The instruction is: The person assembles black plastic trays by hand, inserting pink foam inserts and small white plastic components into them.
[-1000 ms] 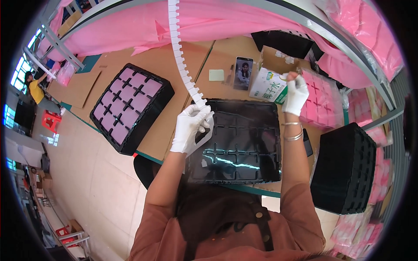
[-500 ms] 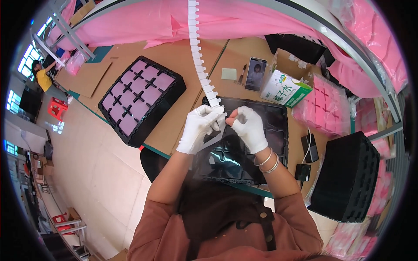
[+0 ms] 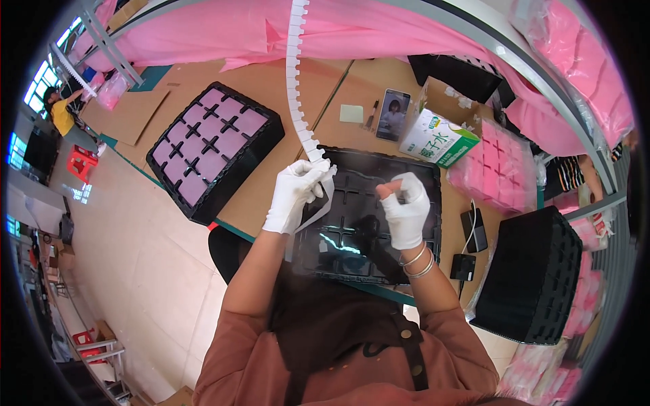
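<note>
A long white strip with a row of square tabs (image 3: 294,81) hangs down from the top edge. My left hand (image 3: 295,195), in a white glove, pinches its lower part, and a loose tail of the strip drops below the fingers. To the right, apart from the strip, my right hand (image 3: 407,210) is closed, thumb and index finger together with their bare tips out of the glove. Whatever those tips hold, if anything, is too small to make out. Below both hands lies a glossy black compartmented tray (image 3: 345,262), partly hidden by them.
Left of the hands, a black tray holds pink pads (image 3: 217,130). Behind on the right are a phone (image 3: 393,115), an open carton (image 3: 433,135) and bagged pink pads (image 3: 494,166). Stacked black trays (image 3: 531,274) stand at right. Other people are at far left (image 3: 66,128) and right (image 3: 590,177).
My right hand has moved away from the strip to the right. My left hand has shifted slightly left, still pinching the strip. Another person's arm has appeared at the right.
</note>
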A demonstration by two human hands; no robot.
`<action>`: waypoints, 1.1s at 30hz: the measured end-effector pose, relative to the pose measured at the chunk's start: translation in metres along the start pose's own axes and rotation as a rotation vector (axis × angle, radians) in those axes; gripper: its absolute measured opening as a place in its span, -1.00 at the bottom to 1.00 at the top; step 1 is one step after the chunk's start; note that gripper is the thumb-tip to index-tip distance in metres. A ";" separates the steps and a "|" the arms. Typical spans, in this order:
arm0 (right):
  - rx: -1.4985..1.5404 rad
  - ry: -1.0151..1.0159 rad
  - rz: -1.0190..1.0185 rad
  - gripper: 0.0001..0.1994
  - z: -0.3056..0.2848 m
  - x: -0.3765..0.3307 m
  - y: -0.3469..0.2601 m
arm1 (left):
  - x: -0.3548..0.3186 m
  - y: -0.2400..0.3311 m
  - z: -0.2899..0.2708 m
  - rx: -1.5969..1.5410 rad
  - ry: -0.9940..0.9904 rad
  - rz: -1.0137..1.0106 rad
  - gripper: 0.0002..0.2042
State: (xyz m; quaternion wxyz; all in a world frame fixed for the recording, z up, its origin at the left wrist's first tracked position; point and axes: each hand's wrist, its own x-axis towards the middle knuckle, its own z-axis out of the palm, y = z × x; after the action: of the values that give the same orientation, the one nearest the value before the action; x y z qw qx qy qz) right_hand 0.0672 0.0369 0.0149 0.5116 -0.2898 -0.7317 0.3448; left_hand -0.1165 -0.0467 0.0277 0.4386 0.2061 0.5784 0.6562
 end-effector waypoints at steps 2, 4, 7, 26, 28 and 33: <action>0.192 0.081 0.196 -0.80 -0.010 0.006 0.019 | 0.001 -0.004 0.001 0.011 -0.013 0.005 -0.83; -0.190 0.074 0.109 -0.82 -0.026 0.020 0.028 | -0.003 -0.005 0.001 0.031 -0.015 -0.011 -0.82; -0.599 0.004 0.303 -0.88 -0.052 0.038 0.073 | -0.005 -0.008 -0.003 0.035 -0.005 0.002 -0.82; 0.506 -0.390 0.538 -0.80 0.031 0.019 0.011 | -0.005 -0.016 0.016 -0.017 -0.051 -0.007 -0.86; 0.586 -0.296 0.611 -0.83 0.046 0.010 0.017 | -0.008 -0.015 0.020 -0.048 -0.042 0.053 -0.84; 0.598 -0.324 0.651 -0.88 0.049 0.005 0.011 | -0.002 0.003 0.020 0.035 -0.004 0.009 -0.80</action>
State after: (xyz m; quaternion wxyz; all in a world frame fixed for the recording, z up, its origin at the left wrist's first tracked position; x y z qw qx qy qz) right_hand 0.0203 0.0375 -0.0026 0.3171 -0.2869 -0.5417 0.7236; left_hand -0.1008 -0.0364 0.0359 0.4334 0.2175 0.5879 0.6475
